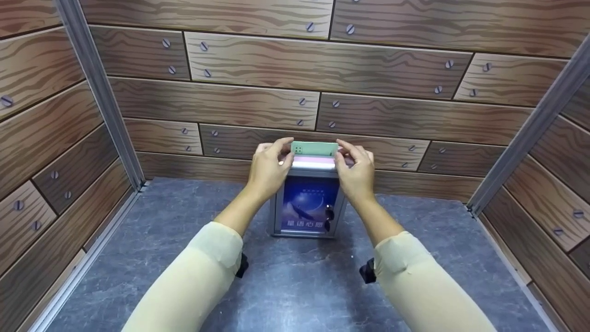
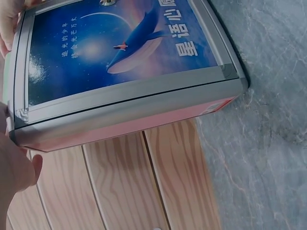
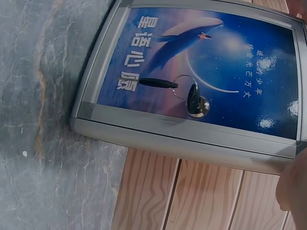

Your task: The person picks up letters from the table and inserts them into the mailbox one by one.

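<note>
A box [image 1: 311, 203] with a grey metal frame stands upright on the floor panel. Its front shows a blue whale picture with white lettering. Above its pink top [image 1: 313, 160] is a thin green card-like piece [image 1: 315, 148] with small dark dots at its left end. With thumb and fingers, my left hand [image 1: 269, 166] pinches the left end of this piece. My right hand [image 1: 357, 170] pinches its right end. Both hands are close to the box's top corners; some fingertips are hidden. A key [image 3: 194, 98] on a ring sits in the lock on the box front, with a second key [image 3: 158, 83] hanging.
Wood-print panels [image 1: 258, 55] rise behind the box and at both sides. Grey metal posts [image 1: 103, 92] mark the corners. The grey marbled surface [image 1: 184, 207] lies under the box and the forearms.
</note>
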### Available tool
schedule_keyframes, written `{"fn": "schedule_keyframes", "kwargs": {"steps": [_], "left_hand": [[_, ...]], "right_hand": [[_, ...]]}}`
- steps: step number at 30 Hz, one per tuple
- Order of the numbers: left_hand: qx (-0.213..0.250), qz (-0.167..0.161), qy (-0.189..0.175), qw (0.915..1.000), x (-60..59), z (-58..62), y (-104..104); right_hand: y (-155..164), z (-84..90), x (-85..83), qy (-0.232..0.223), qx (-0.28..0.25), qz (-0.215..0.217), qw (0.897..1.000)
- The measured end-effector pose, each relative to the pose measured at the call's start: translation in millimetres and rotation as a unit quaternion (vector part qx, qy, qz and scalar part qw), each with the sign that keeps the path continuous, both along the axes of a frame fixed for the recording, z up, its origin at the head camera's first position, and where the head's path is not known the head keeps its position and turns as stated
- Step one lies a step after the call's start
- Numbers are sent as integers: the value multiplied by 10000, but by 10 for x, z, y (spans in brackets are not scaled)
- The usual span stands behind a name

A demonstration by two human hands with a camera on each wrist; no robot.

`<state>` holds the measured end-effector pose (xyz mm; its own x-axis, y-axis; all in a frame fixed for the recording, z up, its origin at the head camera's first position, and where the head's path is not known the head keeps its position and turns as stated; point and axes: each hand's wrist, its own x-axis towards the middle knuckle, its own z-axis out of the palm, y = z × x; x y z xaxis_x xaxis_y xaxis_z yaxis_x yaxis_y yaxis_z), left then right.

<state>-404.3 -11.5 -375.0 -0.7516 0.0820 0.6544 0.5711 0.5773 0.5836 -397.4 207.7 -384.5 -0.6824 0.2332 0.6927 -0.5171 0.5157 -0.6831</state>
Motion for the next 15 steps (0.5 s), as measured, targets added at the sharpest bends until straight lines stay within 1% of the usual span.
{"fn": "schedule_keyframes", "kwargs": {"steps": [4, 10, 13, 15], "left_hand": [[82, 64, -118, 9999, 2, -47, -16], [-17, -62, -528, 9986, 9, -131, -39], [-62, -79, -688, 9976, 0, -154, -45], [-57, -57, -727, 9973, -16, -159, -52]], "right_hand": [[5, -41, 27, -188, 200, 111, 9996], [44, -120, 43, -615, 437, 122, 9971], [68, -164, 31, -673, 469, 119, 9966], [82, -186, 17, -635, 420, 144, 9970]]}}
